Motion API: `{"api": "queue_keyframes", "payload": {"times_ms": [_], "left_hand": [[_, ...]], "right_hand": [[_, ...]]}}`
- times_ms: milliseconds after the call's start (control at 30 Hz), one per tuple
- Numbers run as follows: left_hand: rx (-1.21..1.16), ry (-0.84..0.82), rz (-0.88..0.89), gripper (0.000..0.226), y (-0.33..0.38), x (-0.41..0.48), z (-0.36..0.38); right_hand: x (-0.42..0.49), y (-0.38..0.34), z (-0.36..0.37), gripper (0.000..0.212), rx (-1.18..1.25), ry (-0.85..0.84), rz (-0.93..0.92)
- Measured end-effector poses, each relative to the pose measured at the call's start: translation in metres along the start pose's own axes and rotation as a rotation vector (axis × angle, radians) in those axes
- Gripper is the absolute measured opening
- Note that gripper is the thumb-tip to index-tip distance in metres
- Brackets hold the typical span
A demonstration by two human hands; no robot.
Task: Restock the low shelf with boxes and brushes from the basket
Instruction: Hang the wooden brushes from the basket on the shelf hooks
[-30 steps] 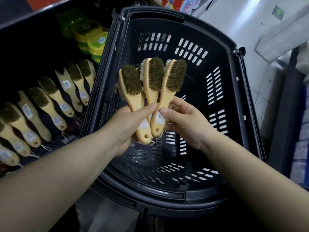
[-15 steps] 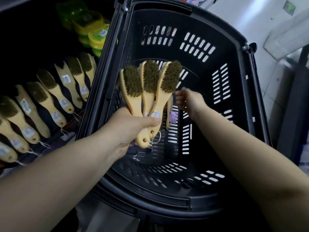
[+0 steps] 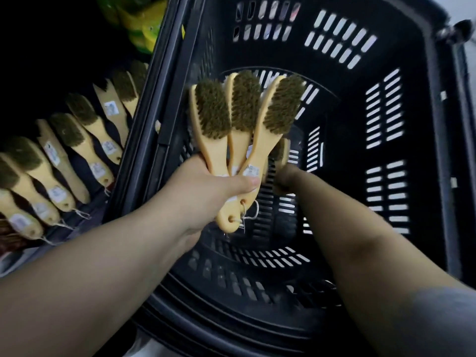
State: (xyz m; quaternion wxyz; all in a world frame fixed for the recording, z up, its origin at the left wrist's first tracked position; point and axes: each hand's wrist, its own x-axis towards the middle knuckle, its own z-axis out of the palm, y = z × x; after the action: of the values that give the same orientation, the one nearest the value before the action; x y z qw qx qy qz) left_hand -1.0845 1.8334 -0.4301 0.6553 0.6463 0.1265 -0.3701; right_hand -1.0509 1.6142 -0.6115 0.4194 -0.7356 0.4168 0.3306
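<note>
Left hand (image 3: pixel 206 186) gripped three brushes (image 3: pixel 213 109) by their handles, thumb folded across the stems, with the bristle heads fanned up and away from the person above the open basket (image 3: pixel 386 60). Right hand (image 3: pixel 286 177) was sunk deeper into the basket, just right of the held bundle. It was dim and blurred, its fingers seemingly curled, and whether it had closed on anything could not be told.

A fourth brush (image 3: pixel 282 150) showed directly beyond that hand, close to it or touching, partly hidden behind the rightmost held brush. Its long axis ran roughly in line with the reaching forearm. The right hand was plainly the nearer one to it.

Beyond the basket's left rim lay the low shelf (image 3: pixel 82 161), where a row of shelved brushes (image 3: pixel 85 117) lay flat, heads up-left and handle ends down-right. The left hand was the nearer to that row, so the bundle would likely travel leftward over the rim.
</note>
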Motion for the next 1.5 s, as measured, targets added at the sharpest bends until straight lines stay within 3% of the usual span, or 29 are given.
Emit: {"api": "queue_keyframes", "payload": {"times_ms": [100, 200, 267, 400, 633, 767, 933, 1067, 1167, 1300, 1400, 1500], "left_hand": [[-0.005, 0.017, -0.005, 0.016, 0.002, -0.001, 0.001], [-0.026, 0.02, -0.019, 0.016, 0.004, -0.005, 0.003], [-0.048, 0.0, -0.019, 0.016, 0.007, -0.013, 0.005], [-0.178, -0.075, -0.008, 0.019, 0.016, -0.038, 0.009], [-0.284, -0.082, 0.126, 0.026, 0.026, -0.103, -0.013], [-0.34, -0.019, 0.178, 0.031, 0.015, -0.141, -0.044], [-0.386, 0.048, 0.14, 0.048, -0.002, -0.182, -0.088], [-0.445, 0.064, 0.164, 0.048, -0.022, -0.214, -0.125], [-0.517, 0.183, 0.119, 0.045, -0.043, -0.224, -0.148], [-0.625, 0.422, -0.008, 0.027, -0.067, -0.213, -0.175], [-0.691, 0.571, -0.063, 0.013, -0.077, -0.201, -0.201], [-0.719, 0.66, -0.048, 0.02, -0.077, -0.192, -0.229]], "right_hand": [[-0.023, -0.009, -0.035, 0.025, -0.016, -0.284, 0.035], [-0.072, -0.022, -0.059, 0.015, -0.017, -0.366, -0.125], [-0.108, -0.03, -0.067, 0.01, 0.139, -0.418, -0.231], [-0.186, -0.04, -0.069, 0.021, 0.488, -0.57, -0.399], [-0.293, -0.049, -0.019, 0.024, 0.783, -0.685, -0.551], [-0.332, -0.056, 0.017, 0.051, 0.749, -0.694, -0.606], [-0.369, -0.063, 0.066, 0.04, 0.656, -0.709, -0.635], [-0.383, -0.063, 0.111, 0.036, 0.568, -0.706, -0.652], [-0.378, -0.06, 0.152, 0.024, 0.564, -0.73, -0.587], [-0.351, -0.059, 0.204, 0.025, 0.514, -0.618, -0.511], [-0.323, -0.065, 0.23, 0.014, 0.501, -0.492, -0.498], [-0.292, -0.076, 0.249, 0.01, 0.456, -0.374, -0.501]]}}
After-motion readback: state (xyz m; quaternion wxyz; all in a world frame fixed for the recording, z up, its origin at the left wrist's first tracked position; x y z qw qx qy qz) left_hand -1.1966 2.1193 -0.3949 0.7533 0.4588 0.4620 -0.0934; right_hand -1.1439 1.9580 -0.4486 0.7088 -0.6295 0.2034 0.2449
